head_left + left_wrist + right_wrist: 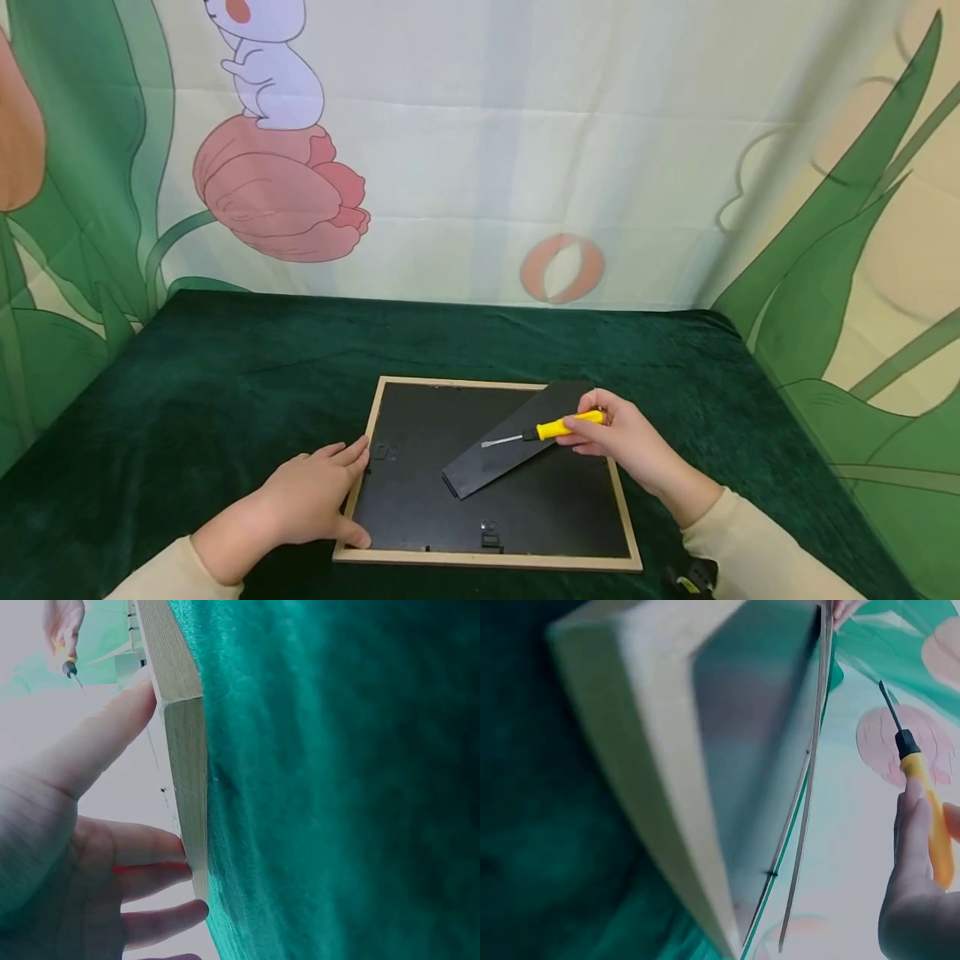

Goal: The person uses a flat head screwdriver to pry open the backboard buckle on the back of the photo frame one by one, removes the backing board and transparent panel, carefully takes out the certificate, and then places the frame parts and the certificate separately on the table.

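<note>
Green velvet cloth: covers the table [225, 392], with the picture frame lying on it near the front edge.
Picture frame [367, 433]: pale wood border, face down, its black backing board turned up; two small metal hangers show on the backing, one near the left edge and one near the front edge.
Stand flap [480, 462]: a black strip lying slantwise across the backing, running from the far right corner down toward the middle.
Left hand [311, 500]: fingers straight and relaxed, resting flat against the left rail of the frame; fingertips touch the wood, thumb near the front left corner.
Right hand [626, 437]: fingers curled round the yellow handle of the screwdriver [551, 429], over the right part of the frame.
Screwdriver tip: metal shaft points left, above the stand flap; whether it touches the flap cannot be told.
Backdrop: printed cloth with a pink tulip, green leaves and a white cartoon animal.
</note>
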`<state>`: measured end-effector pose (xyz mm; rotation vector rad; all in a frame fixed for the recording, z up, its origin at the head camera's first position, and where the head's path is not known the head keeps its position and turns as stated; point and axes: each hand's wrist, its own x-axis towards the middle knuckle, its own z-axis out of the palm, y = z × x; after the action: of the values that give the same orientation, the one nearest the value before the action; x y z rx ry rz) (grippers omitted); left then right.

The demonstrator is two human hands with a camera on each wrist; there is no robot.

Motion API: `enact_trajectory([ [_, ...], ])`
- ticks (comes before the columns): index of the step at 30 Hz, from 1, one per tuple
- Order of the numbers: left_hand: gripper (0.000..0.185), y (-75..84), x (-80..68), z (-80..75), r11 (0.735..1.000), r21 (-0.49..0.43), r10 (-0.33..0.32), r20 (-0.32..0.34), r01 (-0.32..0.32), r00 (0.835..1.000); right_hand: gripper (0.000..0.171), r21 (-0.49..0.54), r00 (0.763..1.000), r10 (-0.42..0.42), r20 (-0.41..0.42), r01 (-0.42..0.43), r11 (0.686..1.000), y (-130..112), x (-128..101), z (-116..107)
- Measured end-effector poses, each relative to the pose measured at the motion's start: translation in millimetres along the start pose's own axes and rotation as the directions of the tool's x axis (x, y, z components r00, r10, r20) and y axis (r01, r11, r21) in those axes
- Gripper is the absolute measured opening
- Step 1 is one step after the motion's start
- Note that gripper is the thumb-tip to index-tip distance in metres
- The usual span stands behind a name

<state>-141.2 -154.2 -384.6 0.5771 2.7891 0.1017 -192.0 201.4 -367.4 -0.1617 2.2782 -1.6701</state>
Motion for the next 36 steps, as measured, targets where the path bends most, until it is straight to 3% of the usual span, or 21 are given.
enact_trajectory([
  [10, 0.103, 1.2, 0.9, -0.6, 1.0, 0.03, -0.009, -0.001, 0.009, 1.0, 0.03, -0.132, 0.975, -0.058, 0.215, 0.088, 0.987, -11, 13, 36],
  [17, 0.104, 3.1, 0.9, -1.3, 1.0, 0.013, -0.011, 0.009, 0.011, 1.0, 0.019, -0.312, 0.952, -0.084, 0.296, 0.179, 0.933, -15, 16, 60],
  [26, 0.099, -1.3, 2.8, -2.4, 1.0, -0.008, 0.006, -0.003, -0.006, 1.0, 0.029, -0.371, 0.917, -0.093, 0.387, 0.247, 0.895, -26, 17, 84],
  [31, 0.109, -5.9, 8.9, -2.0, 0.994, -0.11, 0.017, 0.047, -0.012, 0.999, 0.029, -0.396, 0.91, -0.106, 0.402, 0.277, 0.875, -30, 18, 95],
  [36, 0.12, -13.3, 14.4, -0.2, 0.981, -0.194, -0.005, 0.089, 0.022, 0.996, 0.03, -0.386, 0.906, -0.1, 0.41, 0.272, 0.881, -30, 20, 103],
])
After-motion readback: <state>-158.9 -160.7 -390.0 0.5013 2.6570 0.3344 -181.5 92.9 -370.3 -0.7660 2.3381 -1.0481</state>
